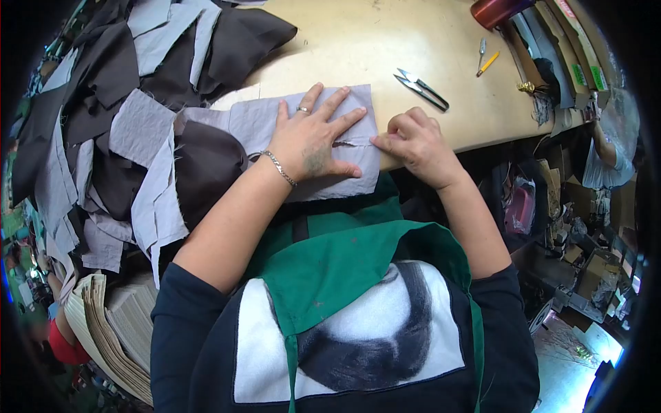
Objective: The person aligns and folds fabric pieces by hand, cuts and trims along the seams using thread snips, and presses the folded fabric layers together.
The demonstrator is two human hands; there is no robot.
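A light grey fabric piece [261, 113] lies over the table's front edge, with a short dark slit running in from near its right side. My left hand [317, 134] rests flat on this fabric with fingers spread, just left of the slit. At the right edge, level with the slit, my right hand [418, 146] is closed, thumb and forefinger pinching the fabric's edge; whether a thread is also between them I cannot tell. Beyond both hands lie black thread snips [423, 89], blades apart.
Dark brown and grey cloth pieces [103, 89] are heaped at the left. A yellow pencil [488, 64], a small metal tool [482, 49] and a red metallic cylinder [497, 10] lie on the table [344, 41]. Boxes [571, 41] line its right end. A person's arm [604, 144] shows at far right.
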